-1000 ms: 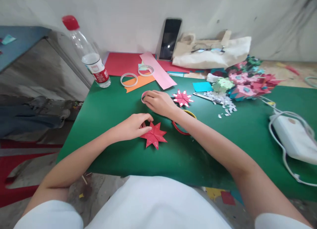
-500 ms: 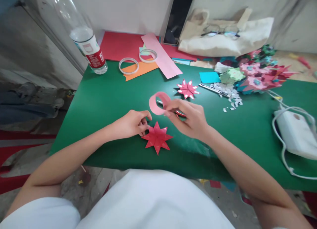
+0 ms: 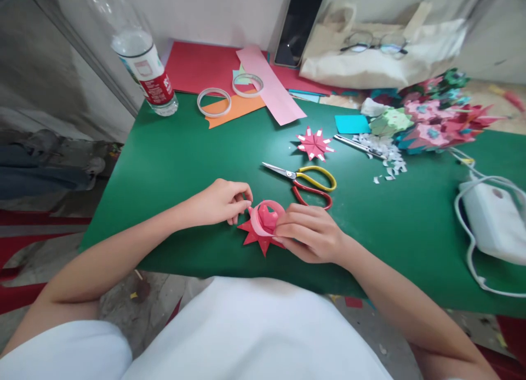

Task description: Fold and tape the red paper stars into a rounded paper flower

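A red paper star [image 3: 251,236] lies near the front edge of the green table. Over its middle is a pink paper ring [image 3: 257,225], its right side pinched by the fingers of my right hand [image 3: 310,233]. My left hand [image 3: 226,202] is at the star's upper left, thumb and forefinger closed on one of its points. Beyond my right hand lie scissors [image 3: 291,175] with one yellow and one red handle. A smaller red star with white-tipped points [image 3: 315,144] rests farther back.
Two tape rolls [image 3: 214,102], orange paper [image 3: 236,111] and a pink strip [image 3: 275,92] lie at the back left, near a bottle [image 3: 158,89]. A cutter [image 3: 359,146], paper scraps [image 3: 392,163], paper flowers [image 3: 431,122] and a white corded device [image 3: 489,221] are at the right.
My right hand has moved down towards me with the pink ring, from above the scissors to over the red star. The scissors now show fully. My left hand has barely moved.
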Action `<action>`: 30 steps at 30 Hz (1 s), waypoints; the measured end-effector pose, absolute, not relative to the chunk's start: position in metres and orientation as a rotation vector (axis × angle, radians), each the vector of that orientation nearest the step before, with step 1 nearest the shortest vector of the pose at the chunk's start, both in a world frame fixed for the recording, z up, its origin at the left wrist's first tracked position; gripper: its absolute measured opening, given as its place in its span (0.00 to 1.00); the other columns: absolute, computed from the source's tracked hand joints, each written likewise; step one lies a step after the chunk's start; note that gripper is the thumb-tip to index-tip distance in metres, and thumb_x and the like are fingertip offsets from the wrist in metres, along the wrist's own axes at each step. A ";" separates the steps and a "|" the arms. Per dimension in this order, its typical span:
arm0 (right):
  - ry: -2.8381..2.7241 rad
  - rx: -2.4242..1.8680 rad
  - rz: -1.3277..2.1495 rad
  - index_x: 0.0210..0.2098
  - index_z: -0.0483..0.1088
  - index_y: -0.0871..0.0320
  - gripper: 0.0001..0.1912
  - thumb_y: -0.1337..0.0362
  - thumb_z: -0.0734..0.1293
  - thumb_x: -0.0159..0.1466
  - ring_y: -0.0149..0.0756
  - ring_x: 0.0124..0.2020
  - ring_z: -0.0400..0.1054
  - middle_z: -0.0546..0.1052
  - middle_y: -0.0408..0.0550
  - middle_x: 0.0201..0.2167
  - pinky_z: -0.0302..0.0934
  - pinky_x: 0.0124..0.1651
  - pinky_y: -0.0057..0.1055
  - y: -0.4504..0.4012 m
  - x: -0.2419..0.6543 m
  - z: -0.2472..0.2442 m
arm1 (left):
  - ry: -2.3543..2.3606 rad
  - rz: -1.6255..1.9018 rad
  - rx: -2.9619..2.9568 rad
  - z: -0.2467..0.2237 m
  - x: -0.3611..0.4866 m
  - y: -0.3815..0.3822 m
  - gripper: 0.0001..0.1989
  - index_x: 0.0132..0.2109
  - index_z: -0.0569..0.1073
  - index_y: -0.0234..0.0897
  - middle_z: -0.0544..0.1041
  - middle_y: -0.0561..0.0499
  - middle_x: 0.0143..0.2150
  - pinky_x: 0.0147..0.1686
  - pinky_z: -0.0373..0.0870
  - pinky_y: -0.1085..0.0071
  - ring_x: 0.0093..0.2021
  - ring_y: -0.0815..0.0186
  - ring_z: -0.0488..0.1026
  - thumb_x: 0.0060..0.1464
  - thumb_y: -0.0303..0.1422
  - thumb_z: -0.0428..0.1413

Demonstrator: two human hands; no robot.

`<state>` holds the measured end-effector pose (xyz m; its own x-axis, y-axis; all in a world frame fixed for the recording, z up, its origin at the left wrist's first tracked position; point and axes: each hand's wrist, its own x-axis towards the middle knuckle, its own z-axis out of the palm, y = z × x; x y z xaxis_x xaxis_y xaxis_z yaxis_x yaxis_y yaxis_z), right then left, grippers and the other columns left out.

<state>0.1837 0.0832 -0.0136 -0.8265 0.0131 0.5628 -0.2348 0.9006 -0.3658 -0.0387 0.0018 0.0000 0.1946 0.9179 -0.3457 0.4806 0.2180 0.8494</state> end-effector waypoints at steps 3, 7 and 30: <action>-2.509 0.203 0.499 0.37 0.67 0.59 0.05 0.71 0.66 0.62 0.31 0.31 0.67 0.76 0.47 0.32 0.62 0.32 0.29 0.083 0.186 -0.013 | 1.563 0.531 1.623 0.001 -0.040 0.003 0.07 0.37 0.74 0.34 0.74 0.56 0.23 0.26 0.64 0.77 0.22 0.73 0.70 0.58 0.30 0.51; -2.526 0.233 0.430 0.38 0.68 0.58 0.05 0.71 0.66 0.62 0.31 0.33 0.68 0.77 0.46 0.32 0.62 0.32 0.27 0.083 0.189 -0.012 | 1.579 0.724 1.972 0.008 -0.042 0.001 0.08 0.35 0.74 0.35 0.75 0.54 0.28 0.29 0.61 0.76 0.26 0.73 0.69 0.59 0.32 0.52; -2.565 0.221 0.291 0.34 0.68 0.58 0.04 0.64 0.65 0.66 0.28 0.31 0.67 0.75 0.44 0.30 0.61 0.31 0.26 0.083 0.189 -0.010 | 1.017 0.484 2.546 0.012 -0.049 -0.005 0.10 0.37 0.73 0.40 0.72 0.53 0.27 0.25 0.55 0.70 0.25 0.71 0.68 0.63 0.30 0.47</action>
